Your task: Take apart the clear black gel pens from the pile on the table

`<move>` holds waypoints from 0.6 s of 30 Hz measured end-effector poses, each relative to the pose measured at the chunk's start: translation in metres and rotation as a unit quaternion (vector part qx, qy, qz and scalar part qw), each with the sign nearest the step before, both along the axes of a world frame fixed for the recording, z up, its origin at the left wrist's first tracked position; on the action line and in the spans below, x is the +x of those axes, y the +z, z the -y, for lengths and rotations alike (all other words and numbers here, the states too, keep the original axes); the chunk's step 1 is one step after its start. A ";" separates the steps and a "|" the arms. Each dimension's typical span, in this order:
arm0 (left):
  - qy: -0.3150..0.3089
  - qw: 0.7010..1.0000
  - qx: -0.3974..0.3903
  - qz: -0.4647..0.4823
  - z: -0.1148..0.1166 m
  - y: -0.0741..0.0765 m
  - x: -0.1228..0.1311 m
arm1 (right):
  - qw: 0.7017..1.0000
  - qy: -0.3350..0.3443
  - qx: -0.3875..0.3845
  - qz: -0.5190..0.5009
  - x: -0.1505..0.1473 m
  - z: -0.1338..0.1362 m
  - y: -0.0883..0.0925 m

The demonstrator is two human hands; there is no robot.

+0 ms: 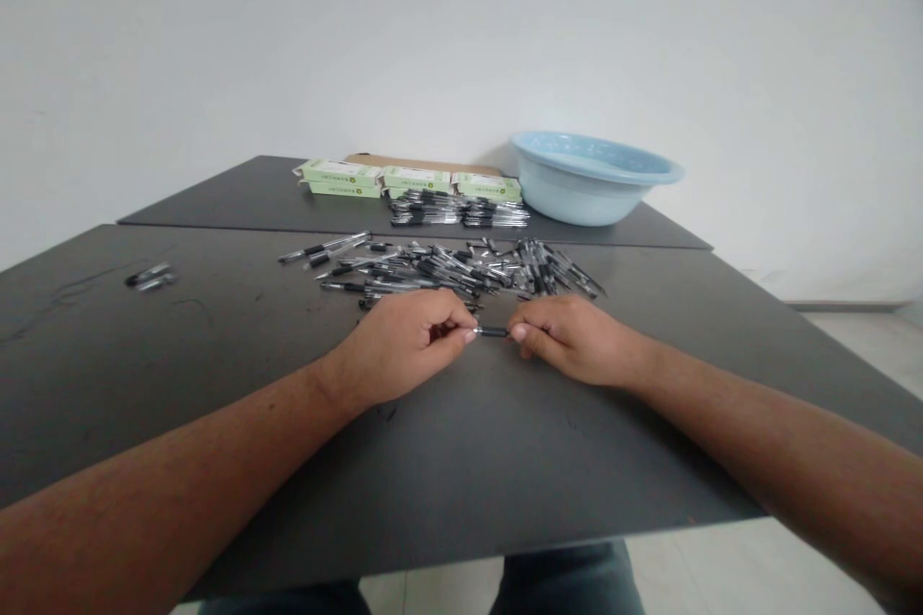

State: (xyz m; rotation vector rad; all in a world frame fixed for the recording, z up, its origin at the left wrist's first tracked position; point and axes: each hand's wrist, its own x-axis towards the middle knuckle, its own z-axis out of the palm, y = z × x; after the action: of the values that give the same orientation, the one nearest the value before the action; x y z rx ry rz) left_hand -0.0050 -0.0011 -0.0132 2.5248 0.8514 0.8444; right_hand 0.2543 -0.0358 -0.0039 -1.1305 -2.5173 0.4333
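A pen (493, 332) with a black grip lies level between my two hands, over the dark table. My left hand (414, 338) pinches its left end between thumb and forefinger. At the other end, the thumb and fingers of my right hand (569, 336) close around it. Both pen ends are hidden in the fingers. Just beyond my hands spreads a heap of loose pens and pen parts (447, 267), clear and black.
Small green-and-white boxes (346, 175) stand at the back, with stacked pens (429, 209) before them. A light blue basin (584, 187) sits back right. Several small clear-and-black pieces (151, 277) lie far left on the dark table (461, 471). Behind is a white wall.
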 end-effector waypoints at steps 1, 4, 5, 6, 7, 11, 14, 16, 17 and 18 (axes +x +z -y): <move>0.000 1.000 0.000 -0.001 0.000 0.000 0.000 | 1.000 0.002 -0.007 -0.006 0.000 0.000 0.000; 0.004 1.000 -0.001 -0.005 0.000 0.000 0.000 | 0.999 -0.029 -0.013 -0.018 -0.001 0.001 0.000; 0.004 1.000 -0.001 -0.005 0.000 0.000 0.000 | 0.999 -0.032 -0.008 -0.013 -0.001 0.001 0.000; 0.002 1.000 -0.002 -0.006 0.000 0.001 0.000 | 1.000 -0.029 -0.004 -0.006 -0.001 0.001 0.001; 0.001 1.000 -0.002 -0.006 0.000 0.001 0.000 | 1.000 -0.021 -0.001 0.000 -0.001 0.001 0.001; 0.002 1.000 0.001 -0.009 0.000 0.002 0.001 | 0.999 -0.025 -0.008 -0.019 -0.001 0.001 0.001; 0.003 1.000 0.003 -0.009 0.000 0.002 0.001 | 1.000 -0.026 -0.002 -0.009 -0.001 0.001 0.001; -0.001 1.000 0.005 -0.008 0.000 0.002 0.000 | 1.000 -0.009 -0.001 0.000 -0.001 0.000 0.000; -0.002 1.000 0.005 -0.008 0.000 0.002 0.000 | 1.000 -0.009 -0.005 -0.003 -0.001 0.000 0.000; -0.002 1.000 0.005 -0.007 0.000 0.002 0.000 | 1.000 -0.016 -0.008 -0.009 -0.001 0.000 0.000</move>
State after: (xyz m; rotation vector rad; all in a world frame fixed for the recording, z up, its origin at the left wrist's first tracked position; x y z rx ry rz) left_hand -0.0048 -0.0013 -0.0116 2.5432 0.8475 0.8329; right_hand 0.2530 -0.0357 -0.0040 -1.1669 -2.4814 0.4542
